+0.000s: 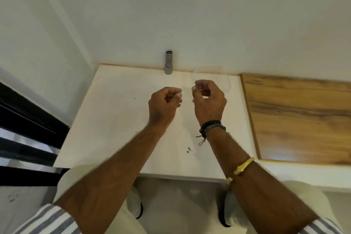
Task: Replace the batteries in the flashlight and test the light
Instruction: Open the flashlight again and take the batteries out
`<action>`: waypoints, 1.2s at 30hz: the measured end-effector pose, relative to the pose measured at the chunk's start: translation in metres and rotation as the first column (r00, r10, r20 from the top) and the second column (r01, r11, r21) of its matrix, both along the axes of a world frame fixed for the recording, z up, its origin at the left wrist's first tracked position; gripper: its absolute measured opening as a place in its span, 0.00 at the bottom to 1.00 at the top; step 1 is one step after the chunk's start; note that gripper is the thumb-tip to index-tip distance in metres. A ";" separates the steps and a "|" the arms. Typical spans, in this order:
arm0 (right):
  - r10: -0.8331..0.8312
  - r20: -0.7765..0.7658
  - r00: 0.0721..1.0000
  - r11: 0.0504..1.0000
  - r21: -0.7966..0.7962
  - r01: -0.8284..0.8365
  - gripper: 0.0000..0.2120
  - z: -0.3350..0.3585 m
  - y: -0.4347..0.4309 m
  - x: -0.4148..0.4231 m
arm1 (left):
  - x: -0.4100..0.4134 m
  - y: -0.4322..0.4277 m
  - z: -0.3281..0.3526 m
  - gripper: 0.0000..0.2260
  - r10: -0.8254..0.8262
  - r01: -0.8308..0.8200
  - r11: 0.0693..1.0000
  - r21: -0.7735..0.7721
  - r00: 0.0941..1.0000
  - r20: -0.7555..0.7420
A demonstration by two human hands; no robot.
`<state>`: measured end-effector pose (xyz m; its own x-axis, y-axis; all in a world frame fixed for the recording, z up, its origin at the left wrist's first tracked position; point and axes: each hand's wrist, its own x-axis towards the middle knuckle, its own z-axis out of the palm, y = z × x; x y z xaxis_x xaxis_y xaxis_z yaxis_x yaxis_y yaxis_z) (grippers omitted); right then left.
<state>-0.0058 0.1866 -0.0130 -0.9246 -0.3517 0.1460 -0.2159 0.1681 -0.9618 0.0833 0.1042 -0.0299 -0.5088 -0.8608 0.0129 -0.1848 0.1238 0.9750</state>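
A small grey metal flashlight [168,62] stands upright at the far edge of the white table [114,119], against the wall. My left hand [164,105] and my right hand [209,100] hover side by side over the middle of the table, a hand's length in front of the flashlight. On both hands the fingers are curled in, with thumb against fingertips. I see no solid object in either hand. A faint clear outline shows near my right hand's fingers; I cannot tell what it is. No batteries are in view.
A wood-grain board [300,118] lies on the right next to the white table. A dark window frame [28,125] runs along the left. White walls close off the back and left. Small dark specks [189,149] lie on the table near its front.
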 end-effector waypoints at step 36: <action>0.000 -0.084 0.996 0.666 0.743 0.063 0.10 -0.063 0.150 -0.022 | -0.055 0.091 -0.038 0.14 -0.477 0.864 0.413 -0.288 0.474 0.740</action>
<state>-0.0274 0.3365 -0.0757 -0.9353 -0.3431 -0.0868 -0.2583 0.8293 -0.4956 0.0279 0.1949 -0.0683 -0.9874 -0.1028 -0.1207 -0.1446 0.8959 0.4201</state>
